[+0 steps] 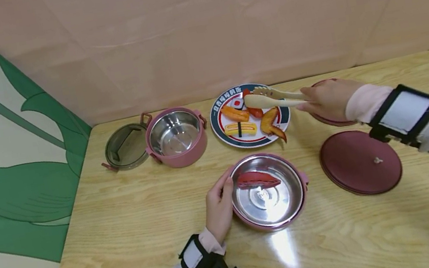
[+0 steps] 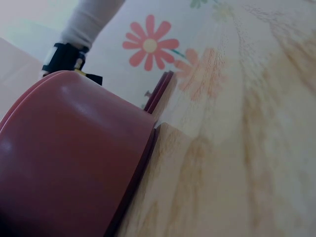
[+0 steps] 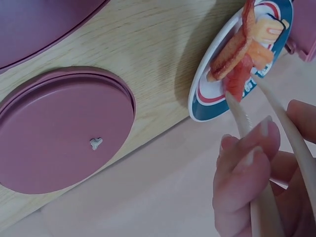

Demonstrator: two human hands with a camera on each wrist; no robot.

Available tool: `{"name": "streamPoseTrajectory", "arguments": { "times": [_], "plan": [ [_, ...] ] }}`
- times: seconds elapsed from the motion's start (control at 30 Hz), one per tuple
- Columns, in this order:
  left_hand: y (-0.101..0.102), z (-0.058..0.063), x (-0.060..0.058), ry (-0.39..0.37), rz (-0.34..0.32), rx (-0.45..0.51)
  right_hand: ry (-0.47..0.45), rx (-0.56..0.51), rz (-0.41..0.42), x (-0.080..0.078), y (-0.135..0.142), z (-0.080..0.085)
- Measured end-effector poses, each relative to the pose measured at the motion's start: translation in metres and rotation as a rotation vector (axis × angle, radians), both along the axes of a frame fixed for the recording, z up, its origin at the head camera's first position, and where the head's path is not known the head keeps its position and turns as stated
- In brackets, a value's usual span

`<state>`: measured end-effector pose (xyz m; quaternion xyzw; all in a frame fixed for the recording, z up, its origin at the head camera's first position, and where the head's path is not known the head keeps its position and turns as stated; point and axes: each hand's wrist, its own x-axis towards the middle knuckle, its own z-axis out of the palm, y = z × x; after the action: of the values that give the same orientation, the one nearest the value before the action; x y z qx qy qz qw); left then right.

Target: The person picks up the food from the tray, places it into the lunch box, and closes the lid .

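In the head view my left hand (image 1: 220, 207) holds the left side of a pink pot (image 1: 304, 199) with a steel inside, thumb near the rim. A red, elongated piece of toy food (image 1: 258, 180) lies in that pot. My right hand (image 1: 331, 99) grips beige tongs (image 1: 294, 98), their tips around or beside a red sausage-like piece (image 3: 238, 81) on a plate (image 1: 221, 135); contact is unclear. Also on the plate are a chicken wing (image 1: 269, 123), an orange shrimp-like piece (image 1: 235, 114), a yellow piece with a dark band (image 1: 240, 129) and a small white-and-red piece (image 1: 236, 103).
A second pink pot (image 1: 186, 157) stands at the back left, beside a glass lid (image 1: 129, 149) with pink handles. On the right lie two dark red discs, one nearer (image 1: 357, 161) and one farther back (image 3: 64, 133). A covered wall rises behind the table.
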<state>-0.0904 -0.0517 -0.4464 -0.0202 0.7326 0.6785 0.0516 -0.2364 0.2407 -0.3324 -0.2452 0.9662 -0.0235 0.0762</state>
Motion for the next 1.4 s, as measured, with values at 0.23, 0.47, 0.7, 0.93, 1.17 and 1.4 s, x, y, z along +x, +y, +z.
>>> {"name": "streamPoseTrajectory", "arguments": {
  "times": [0.23, 0.47, 0.7, 0.93, 1.17, 1.4],
  "plan": [
    [-0.001, 0.0, 0.0, -0.009, 0.001, -0.002, -0.071, 0.047, -0.028, -0.005, -0.003, 0.003],
    [-0.001, 0.001, 0.001, -0.01, -0.002, 0.002, -0.108, 0.091, -0.05, -0.008, -0.01, 0.005],
    [-0.004, 0.0, 0.001, -0.005, -0.003, -0.002, -0.108, 0.115, -0.046, -0.006, -0.02, 0.011],
    [-0.004, 0.002, 0.001, -0.001, 0.003, 0.012, -0.141, 0.177, -0.092, -0.004, -0.034, 0.011],
    [-0.003, 0.002, 0.0, -0.01, 0.0, 0.015, -0.077, 0.131, -0.079, -0.003, -0.03, 0.003],
    [-0.004, 0.001, 0.001, -0.003, 0.002, 0.018, -0.038, 0.089, -0.028, -0.003, -0.027, 0.001]
  ]
}}
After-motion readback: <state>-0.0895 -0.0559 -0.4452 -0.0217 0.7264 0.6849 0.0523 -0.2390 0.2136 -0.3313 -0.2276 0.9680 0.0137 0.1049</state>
